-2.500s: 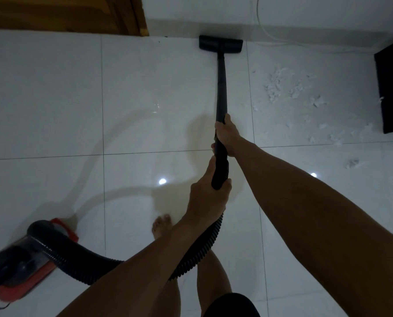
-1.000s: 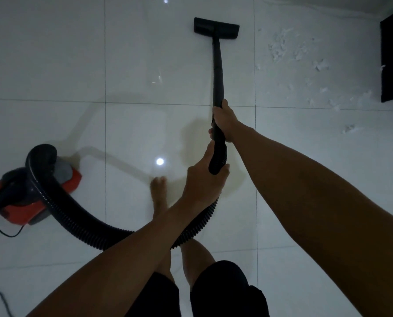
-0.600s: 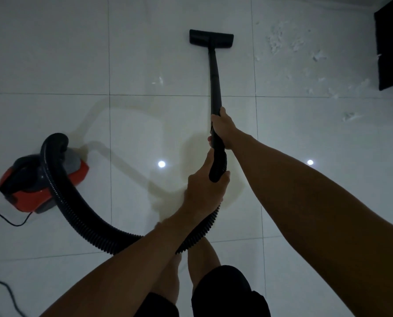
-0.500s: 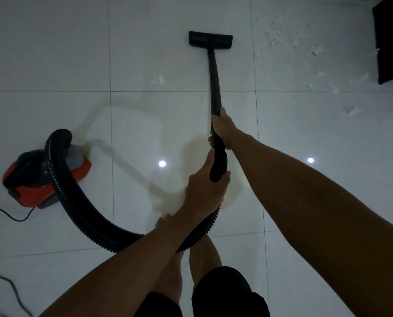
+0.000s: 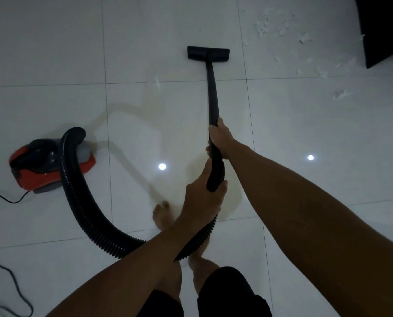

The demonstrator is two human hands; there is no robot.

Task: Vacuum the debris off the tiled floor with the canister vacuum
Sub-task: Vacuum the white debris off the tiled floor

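Observation:
A black vacuum wand (image 5: pixel 212 92) runs from my hands up to its flat floor nozzle (image 5: pixel 208 53), which lies on the white tiled floor (image 5: pixel 53 53). My right hand (image 5: pixel 220 138) grips the wand higher up. My left hand (image 5: pixel 202 197) grips the handle end where the ribbed black hose (image 5: pixel 76 202) joins. The hose curves left to the red and black canister (image 5: pixel 51 165). White scraps of debris (image 5: pixel 280 30) lie scattered at the upper right, to the right of the nozzle.
A dark piece of furniture (image 5: pixel 383 28) stands at the top right, beside the debris. The power cord (image 5: pixel 5 282) snakes along the left edge. My bare feet (image 5: pixel 163 218) stand under the hose. More scraps (image 5: pixel 338 94) lie by the tile joint at the right.
The nozzle has been pulled back from the wall toward me. The canister has rolled forward and right, closer to my feet. The debris patch has not changed.

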